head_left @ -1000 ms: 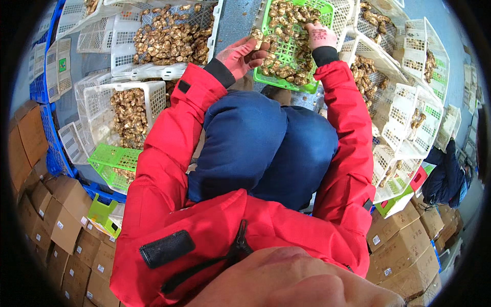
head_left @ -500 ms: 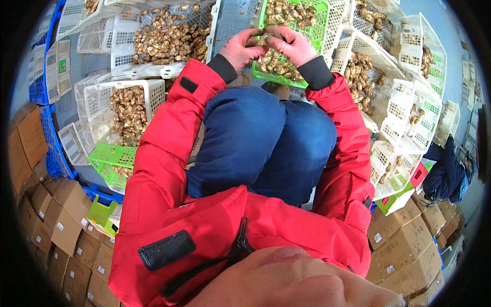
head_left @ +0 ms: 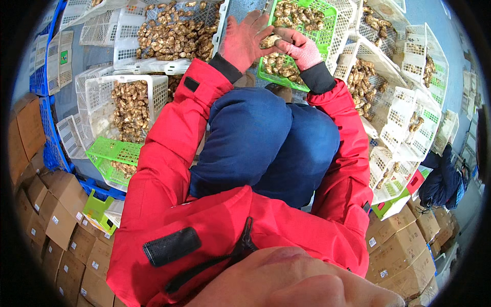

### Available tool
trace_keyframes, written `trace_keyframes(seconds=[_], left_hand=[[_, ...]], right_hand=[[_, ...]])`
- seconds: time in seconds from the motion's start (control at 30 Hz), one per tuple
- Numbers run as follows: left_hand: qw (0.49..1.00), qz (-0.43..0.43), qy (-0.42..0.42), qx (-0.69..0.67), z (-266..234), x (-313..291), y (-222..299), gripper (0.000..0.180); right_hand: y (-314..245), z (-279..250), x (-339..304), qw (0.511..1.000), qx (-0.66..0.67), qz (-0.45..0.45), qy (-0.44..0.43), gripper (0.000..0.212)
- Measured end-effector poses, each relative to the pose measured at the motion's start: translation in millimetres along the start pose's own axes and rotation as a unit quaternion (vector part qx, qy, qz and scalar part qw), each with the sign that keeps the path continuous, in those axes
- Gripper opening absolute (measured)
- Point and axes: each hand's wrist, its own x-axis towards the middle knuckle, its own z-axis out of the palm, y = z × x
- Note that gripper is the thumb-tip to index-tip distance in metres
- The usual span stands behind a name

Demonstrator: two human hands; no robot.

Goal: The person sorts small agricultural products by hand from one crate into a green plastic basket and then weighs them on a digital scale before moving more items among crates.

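Observation:
My right hand (head_left: 303, 49), in a pinkish glove with darkened fingertips, is closed on a stubby brown-and-cream mushroom (head_left: 269, 41). It grips the piece between thumb and fingers above the near part of a bright green crate (head_left: 294, 83). Beside it my left hand (head_left: 244, 43), gloved the same way, is open with its fingers spread. The mushroom's left end lies close to the left thumb; whether they touch I cannot tell. Below and beyond my hands, more mushrooms (head_left: 299, 17) lie in the green crate.
A wide white crate (head_left: 153, 67) of mushrooms stands at the far left, with another white crate (head_left: 92, 110) nearer. More white crates (head_left: 404, 120) line my right. Cardboard boxes (head_left: 69, 202) are stacked behind on both sides. A person in dark clothing (head_left: 444, 176) is at the right.
My left hand has let go of the mushroom, its fingers now spread upward. My right hand keeps the piece, now more plainly visible. The view has shifted slightly.

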Motion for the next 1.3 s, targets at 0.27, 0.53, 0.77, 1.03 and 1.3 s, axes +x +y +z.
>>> trace_keyframes(seconds=[0.27, 0.53, 0.77, 1.03, 1.3], left_hand=[[0.999, -0.002, -0.002, -0.032, -0.8, -1.3, 0.8, 0.060], [1.000, 0.012, -0.006, 0.000, -0.1, 0.1, 2.3, 0.063], [1.000, -0.009, 0.004, -0.012, -3.6, -2.3, -1.2, 0.065], [0.996, -0.017, 0.023, -0.089, -3.8, -2.7, 0.8, 0.070], [0.996, -0.016, 0.032, -0.076, -2.0, -2.3, 1.8, 0.069]], right_hand=[[-2.5, 2.2, 0.6, 0.992, -0.124, 0.029, -0.022, 0.034], [-12.4, -5.6, 2.4, 0.980, -0.199, 0.010, -0.016, 0.033], [-8.4, 1.5, 6.8, 0.974, -0.217, 0.031, -0.051, 0.031], [-1.9, 5.8, -0.9, 0.996, 0.069, 0.053, -0.021, 0.038], [8.6, -3.0, -1.8, 0.993, 0.107, 0.039, 0.028, 0.036]])
